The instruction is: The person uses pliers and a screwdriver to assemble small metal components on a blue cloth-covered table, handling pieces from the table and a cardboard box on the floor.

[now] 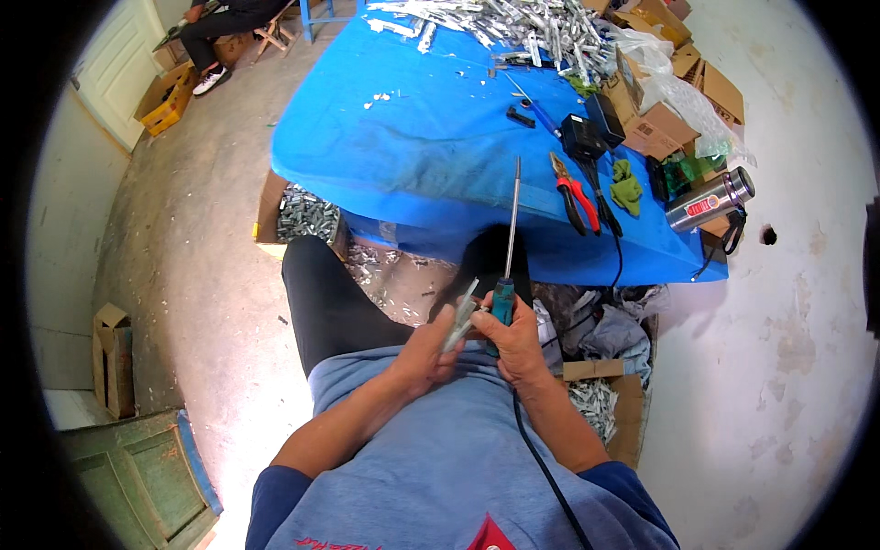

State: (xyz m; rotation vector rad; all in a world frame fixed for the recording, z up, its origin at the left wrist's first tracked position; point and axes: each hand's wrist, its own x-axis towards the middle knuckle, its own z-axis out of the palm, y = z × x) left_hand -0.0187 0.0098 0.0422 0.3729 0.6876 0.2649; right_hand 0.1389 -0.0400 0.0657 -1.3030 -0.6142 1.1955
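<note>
Low over my lap, my left hand (426, 348) is closed on a small flat silvery metal piece (462, 316). Right beside it, my right hand (521, 341) grips a screwdriver by its teal handle (502, 301). The long shaft points up and away, towards the blue-covered table (394, 165). My right thumb and fingertips come close to the metal piece; whether they touch it I cannot tell. Much of the piece is hidden by my left fingers.
Pliers with red handles (577, 203), a black power adapter (583, 137), a green cloth (626, 188) and a steel flask (710, 200) lie on the table's right. Metal parts (513, 23) pile at its far end. Below stand boxes of parts (309, 215). A person (229, 26) sits far left.
</note>
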